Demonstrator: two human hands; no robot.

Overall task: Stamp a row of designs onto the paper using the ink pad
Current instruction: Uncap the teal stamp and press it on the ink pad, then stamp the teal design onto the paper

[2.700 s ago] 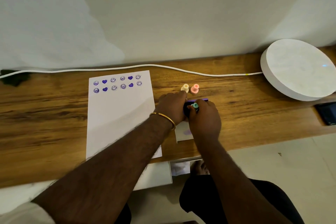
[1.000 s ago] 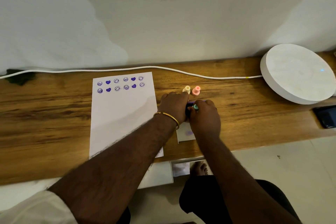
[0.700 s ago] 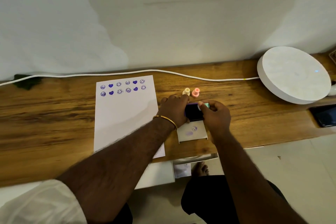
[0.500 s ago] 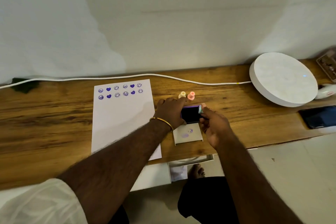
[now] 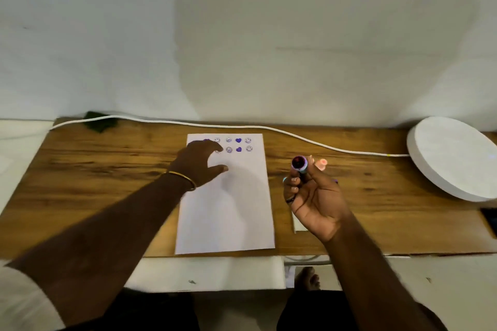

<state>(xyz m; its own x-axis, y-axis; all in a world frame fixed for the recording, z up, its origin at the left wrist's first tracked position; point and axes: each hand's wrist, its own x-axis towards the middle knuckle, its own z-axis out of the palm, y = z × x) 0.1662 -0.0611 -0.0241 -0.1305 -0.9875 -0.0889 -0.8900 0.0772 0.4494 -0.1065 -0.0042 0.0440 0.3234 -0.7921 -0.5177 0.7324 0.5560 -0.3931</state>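
Observation:
A white sheet of paper (image 5: 228, 201) lies on the wooden table (image 5: 94, 169), with two rows of purple smileys and hearts printed near its top edge. My left hand (image 5: 200, 162) rests on the paper's upper left with fingers spread, covering part of the rows. My right hand (image 5: 313, 196) is raised palm up to the right of the paper and pinches a small teal stamp (image 5: 299, 164), whose inked purple face is turned up toward me. The ink pad is hidden behind my right hand. A pink stamp (image 5: 322, 163) stands just behind my fingers.
A white cable (image 5: 269, 129) runs along the table's back. A round white disc (image 5: 454, 157) sits at the far right, with a dark phone (image 5: 490, 219) at the right edge. A small white scrap of paper (image 5: 298, 223) peeks out under my right wrist.
My left hand left the ink pad and moved onto the paper's upper left. My right hand lifted the teal stamp off the pad and turned its inked face upward. The camera shifted left.

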